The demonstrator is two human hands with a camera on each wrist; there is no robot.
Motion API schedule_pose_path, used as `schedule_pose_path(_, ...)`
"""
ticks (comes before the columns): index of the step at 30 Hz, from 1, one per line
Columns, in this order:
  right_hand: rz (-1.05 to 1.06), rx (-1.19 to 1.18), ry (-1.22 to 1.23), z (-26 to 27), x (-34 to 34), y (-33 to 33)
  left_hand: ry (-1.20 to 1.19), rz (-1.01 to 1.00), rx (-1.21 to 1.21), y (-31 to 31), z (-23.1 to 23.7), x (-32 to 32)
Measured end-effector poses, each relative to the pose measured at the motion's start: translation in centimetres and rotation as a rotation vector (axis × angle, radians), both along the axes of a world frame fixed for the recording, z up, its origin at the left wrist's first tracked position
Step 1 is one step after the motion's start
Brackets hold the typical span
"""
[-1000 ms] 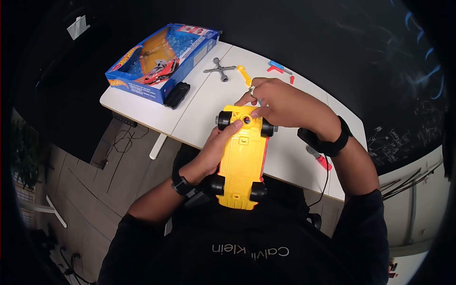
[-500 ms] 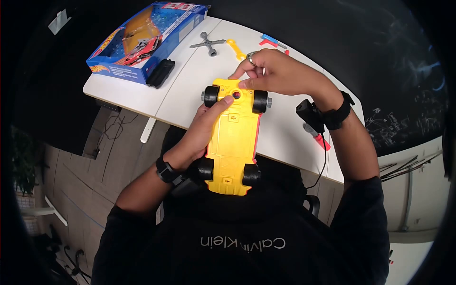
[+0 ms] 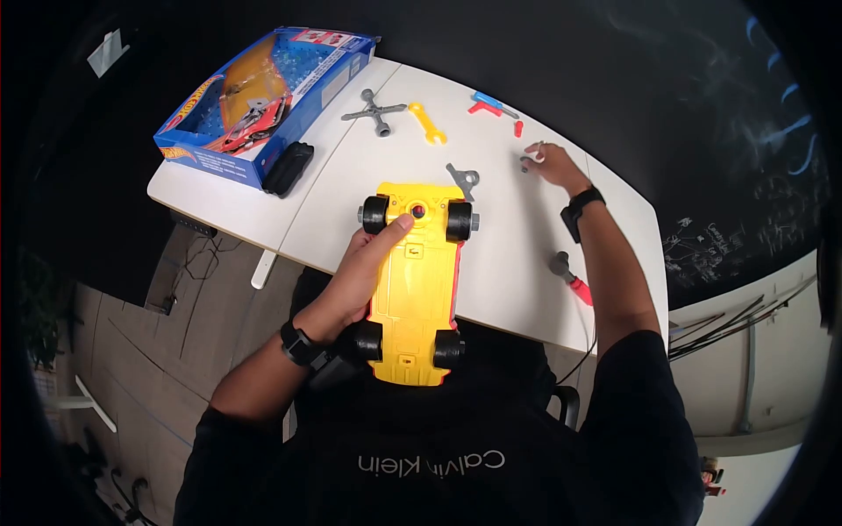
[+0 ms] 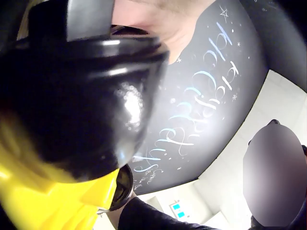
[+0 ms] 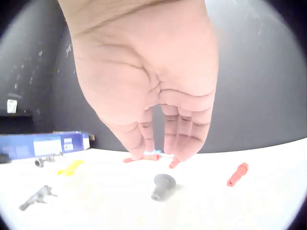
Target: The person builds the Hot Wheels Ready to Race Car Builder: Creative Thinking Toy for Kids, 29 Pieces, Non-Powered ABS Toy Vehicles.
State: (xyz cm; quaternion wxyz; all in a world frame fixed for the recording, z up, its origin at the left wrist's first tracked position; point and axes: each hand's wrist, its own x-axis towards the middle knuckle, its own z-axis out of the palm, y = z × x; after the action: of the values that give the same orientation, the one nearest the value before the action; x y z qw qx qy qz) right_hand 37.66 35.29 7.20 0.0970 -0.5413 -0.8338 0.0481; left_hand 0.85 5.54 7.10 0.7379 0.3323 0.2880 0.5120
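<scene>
The toy car (image 3: pixel 417 280) is held underside up by the left hand (image 3: pixel 360 270), its thumb pressed beside the round hole near the far end. In the left wrist view, a black wheel (image 4: pixel 86 96) and yellow body (image 4: pixel 62 201) fill the near side, below part of the left hand (image 4: pixel 163 21). Over the table, the right hand (image 3: pixel 561 168) hangs with fingers bent loosely downward. A small grey piece (image 3: pixel 525 165) is at its fingertips in the head view; the right wrist view shows this grey piece (image 5: pixel 164 186) on the table, below the right hand (image 5: pixel 148 72).
A blue box (image 3: pixel 329 96) and black case (image 3: pixel 288 169) are at the left. Around the table lie a grey cross wrench (image 3: pixel 375 112), yellow wrench (image 3: pixel 427 123), blue-and-red tool (image 3: pixel 493 104), red piece (image 3: pixel 518 129), grey ringed part (image 3: pixel 465 180) and red-and-grey tool (image 3: pixel 574 282).
From the car's far end, the right hand has moved right and away over the table. The grey ringed part beyond the car has come into view. The left hand keeps its grip.
</scene>
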Motion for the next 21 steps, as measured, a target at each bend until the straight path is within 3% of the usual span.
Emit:
schedule_pose_path(4,-0.097,-0.08,-0.012,-1.3,-1.8,-0.6,-0.054,0.003,-0.063,-0.1,0.1,0.0)
schedule_pose_path(8,-0.051,-0.033,-0.02,-1.1,-2.9,-0.6,-0.029,0.019,-0.056,-0.1,0.0,0.0)
schedule_pose_path(11,0.036,0.189,0.323,3.0,-6.3,-3.3,-0.014,0.03,-0.054,-0.2,0.1,-0.1)
schedule_pose_path(12,0.035,0.111,0.525,5.7,-8.9,-6.1,-0.007,0.029,-0.046,-0.2,0.0,-0.1)
schedule_pose_path(14,0.266,-0.086,0.856,9.4,-13.3,-11.7,0.011,0.012,-0.039,-0.1,-0.2,-0.1)
schedule_pose_path(16,0.597,0.061,0.739,12.1,-16.7,-17.7,0.034,-0.013,-0.024,-0.1,-0.2,-0.1)
schedule_pose_path(18,0.791,0.184,0.44,13.9,-18.1,-21.2,-0.024,-0.008,-0.054,-0.3,0.2,0.0)
schedule_pose_path(21,0.716,0.115,0.306,13.1,-19.2,-23.5,-0.01,-0.007,-0.015,-0.4,0.1,-0.1)
